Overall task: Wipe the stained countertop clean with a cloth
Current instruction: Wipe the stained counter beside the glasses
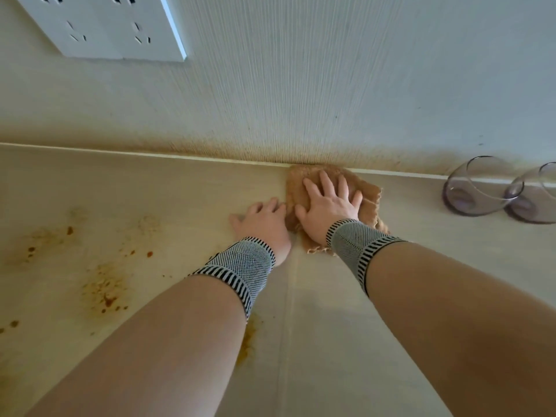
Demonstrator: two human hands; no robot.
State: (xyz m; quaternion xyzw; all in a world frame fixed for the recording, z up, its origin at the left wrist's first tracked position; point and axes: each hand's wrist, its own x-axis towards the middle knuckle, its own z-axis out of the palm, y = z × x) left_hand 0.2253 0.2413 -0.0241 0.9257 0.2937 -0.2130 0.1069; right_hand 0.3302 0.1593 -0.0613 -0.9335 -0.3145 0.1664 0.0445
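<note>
Your right hand (326,206) presses flat, fingers spread, on one tan cloth (368,206) at the countertop's (180,188) back edge against the wall. Your left hand (263,222) rests flat beside it, holding nothing. Two glass bowls (478,191) sit right; brown stains (105,293) lie left.

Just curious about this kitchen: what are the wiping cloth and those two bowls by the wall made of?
Cloth: seemingly coarse woven fabric, tan, frayed loose threads at its edge. Bowls: probably clear, purple-tinted glass, since the wall shows through; clear plastic is possible.
</note>
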